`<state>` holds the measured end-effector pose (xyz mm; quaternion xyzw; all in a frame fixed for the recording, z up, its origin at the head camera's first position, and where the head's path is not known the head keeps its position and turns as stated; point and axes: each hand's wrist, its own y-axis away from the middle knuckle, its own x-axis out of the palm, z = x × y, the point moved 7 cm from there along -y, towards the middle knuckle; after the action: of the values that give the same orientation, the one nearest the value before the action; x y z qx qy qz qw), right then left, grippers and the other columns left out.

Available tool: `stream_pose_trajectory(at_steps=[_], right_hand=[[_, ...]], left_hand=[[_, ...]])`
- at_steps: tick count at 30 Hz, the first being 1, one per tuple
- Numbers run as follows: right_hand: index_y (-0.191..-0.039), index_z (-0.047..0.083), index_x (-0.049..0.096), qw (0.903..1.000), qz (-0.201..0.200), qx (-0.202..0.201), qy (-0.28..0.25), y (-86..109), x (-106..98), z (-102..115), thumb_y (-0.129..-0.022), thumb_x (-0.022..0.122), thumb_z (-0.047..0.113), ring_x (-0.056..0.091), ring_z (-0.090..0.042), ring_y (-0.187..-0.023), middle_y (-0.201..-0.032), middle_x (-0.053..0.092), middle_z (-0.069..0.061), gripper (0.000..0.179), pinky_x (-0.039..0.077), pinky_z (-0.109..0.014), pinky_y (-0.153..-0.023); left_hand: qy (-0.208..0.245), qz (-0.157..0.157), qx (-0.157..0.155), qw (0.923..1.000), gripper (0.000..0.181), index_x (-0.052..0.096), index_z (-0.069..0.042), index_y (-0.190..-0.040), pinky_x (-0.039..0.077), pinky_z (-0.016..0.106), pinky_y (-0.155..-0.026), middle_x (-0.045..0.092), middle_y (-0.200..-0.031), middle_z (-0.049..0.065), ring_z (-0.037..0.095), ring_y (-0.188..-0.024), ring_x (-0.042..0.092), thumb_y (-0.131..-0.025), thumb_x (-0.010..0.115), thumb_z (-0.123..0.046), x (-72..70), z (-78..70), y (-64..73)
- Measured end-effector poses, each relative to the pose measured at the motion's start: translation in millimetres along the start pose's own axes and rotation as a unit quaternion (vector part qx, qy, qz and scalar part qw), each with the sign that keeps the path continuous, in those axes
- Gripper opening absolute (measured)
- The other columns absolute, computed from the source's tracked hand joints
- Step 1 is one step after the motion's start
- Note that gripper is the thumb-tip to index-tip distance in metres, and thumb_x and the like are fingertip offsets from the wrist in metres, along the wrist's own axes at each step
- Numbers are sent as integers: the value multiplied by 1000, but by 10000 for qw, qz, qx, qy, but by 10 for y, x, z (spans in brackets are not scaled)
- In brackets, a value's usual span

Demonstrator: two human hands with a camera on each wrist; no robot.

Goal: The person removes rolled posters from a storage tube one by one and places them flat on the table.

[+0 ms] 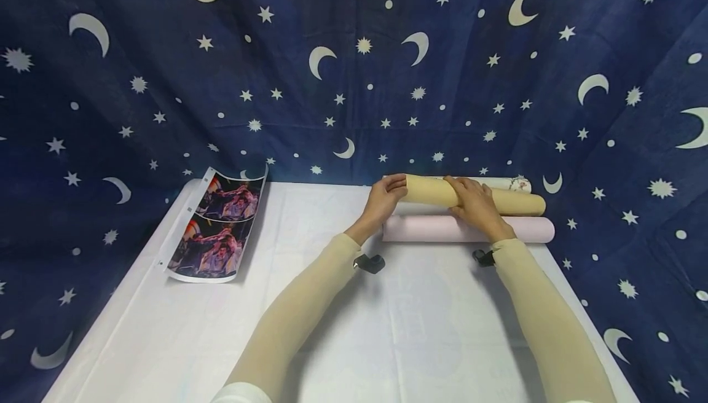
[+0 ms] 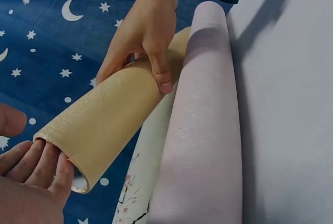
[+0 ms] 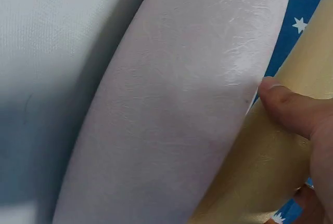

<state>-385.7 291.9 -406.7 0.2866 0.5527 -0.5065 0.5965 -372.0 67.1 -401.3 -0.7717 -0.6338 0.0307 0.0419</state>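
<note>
A yellow wallpaper roll [image 1: 428, 191] lies slanted at the back right of the table, its left end raised. My right hand [image 1: 477, 203] grips it around the middle, thumb on the near side and fingers over the far side. At the hollow left end is my left hand [image 1: 383, 197]. In the left wrist view its fingertips [image 2: 49, 156] reach into the rim, while the thumb stands apart from the roll. In front lies a pink wallpaper roll [image 1: 426, 229], and behind, partly covered, a white roll with a flower pattern [image 1: 520, 184].
On the table's left side, a curled sheet with two printed pictures [image 1: 221, 231] lies near the edge. A white cloth [image 1: 420, 323] covers the table. Dark blue curtain [image 1: 354, 83] with moons and stars hangs behind and at both sides, close by the rolls.
</note>
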Motion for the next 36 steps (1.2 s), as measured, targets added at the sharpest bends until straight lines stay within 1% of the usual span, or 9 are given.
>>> stream_pose_trajectory(at_steps=[4, 9, 12, 17, 21, 24, 28, 31, 36], right_hand=[[-150, 17, 36, 9995, -186, -43, 269, 20, -88, 47, -83, 78, 15, 36, -45, -134, -141, 45, -22, 80, 20, -69, -107], [-149, 21, 39, 9972, -389, -132, 630, 57, -220, 152, -82, 80, 19, 38, -45, -131, -139, 48, -20, 79, 21, -69, -107], [-148, 22, 41, 9959, -526, -217, 696, 99, -300, 239, -80, 81, 20, 39, -44, -130, -137, 49, -19, 78, 22, -68, -107], [-145, 24, 44, 9923, -766, -495, 841, 199, -419, 425, -77, 84, 20, 43, -44, -125, -132, 51, -18, 79, 29, -67, -100], [-144, 22, 45, 9886, -900, -725, 965, 302, -478, 601, -76, 85, 22, 45, -45, -122, -130, 52, -19, 79, 32, -66, -96], [-144, 22, 46, 9860, -974, -874, 1032, 367, -460, 701, -75, 85, 25, 46, -45, -120, -128, 53, -19, 80, 34, -65, -93], [-143, 25, 46, 9813, -1110, -1048, 1173, 461, -420, 812, -73, 87, 28, 47, -43, -118, -126, 54, -16, 81, 36, -62, -90], [-142, 27, 47, 9796, -1160, -1147, 1173, 530, -386, 889, -72, 87, 29, 47, -43, -117, -125, 54, -15, 80, 36, -61, -91], [-142, 29, 47, 9790, -1108, -1323, 1089, 625, -313, 1028, -72, 86, 32, 47, -43, -116, -124, 54, -14, 80, 36, -61, -90]], left_hand=[[65, -20, 89, 9999, 39, 57, -6, -134, 50, 28, -101, 64, -129, 9, 18, -119, 60, -95, 59, -11, -24, -66, 47], [132, -99, 178, 9997, 39, 57, -5, -133, 51, 23, -94, 66, -124, 10, 12, -110, 62, -94, 62, -10, -94, -160, 122], [24, -99, 217, 9997, 40, 57, -6, -133, 51, 20, -93, 67, -121, 9, 9, -106, 62, -94, 63, -12, -138, -202, 179], [-84, -54, 224, 9997, 41, 58, -8, -133, 51, 21, -95, 68, -119, 8, 8, -104, 64, -93, 66, -13, -224, -234, 300], [-288, -79, 304, 9991, 40, 60, -8, -131, 51, 19, -90, 69, -115, 8, 5, -98, 61, -92, 68, -13, -316, -259, 430], [-378, -117, 347, 9986, 40, 60, -8, -130, 51, 17, -86, 68, -111, 7, 4, -94, 60, -91, 68, -11, -392, -246, 527], [-306, -48, 355, 9989, 39, 60, -6, -129, 53, 17, -86, 68, -109, 8, 4, -94, 62, -91, 67, -7, -473, -203, 654], [-306, -2, 308, 9991, 38, 59, -5, -129, 54, 18, -86, 68, -108, 8, 4, -95, 63, -91, 66, -5, -528, -159, 747], [-348, 2, 137, 9993, 38, 60, -5, -128, 55, 20, -86, 68, -109, 8, 6, -97, 64, -91, 67, -6, -639, -84, 911]])
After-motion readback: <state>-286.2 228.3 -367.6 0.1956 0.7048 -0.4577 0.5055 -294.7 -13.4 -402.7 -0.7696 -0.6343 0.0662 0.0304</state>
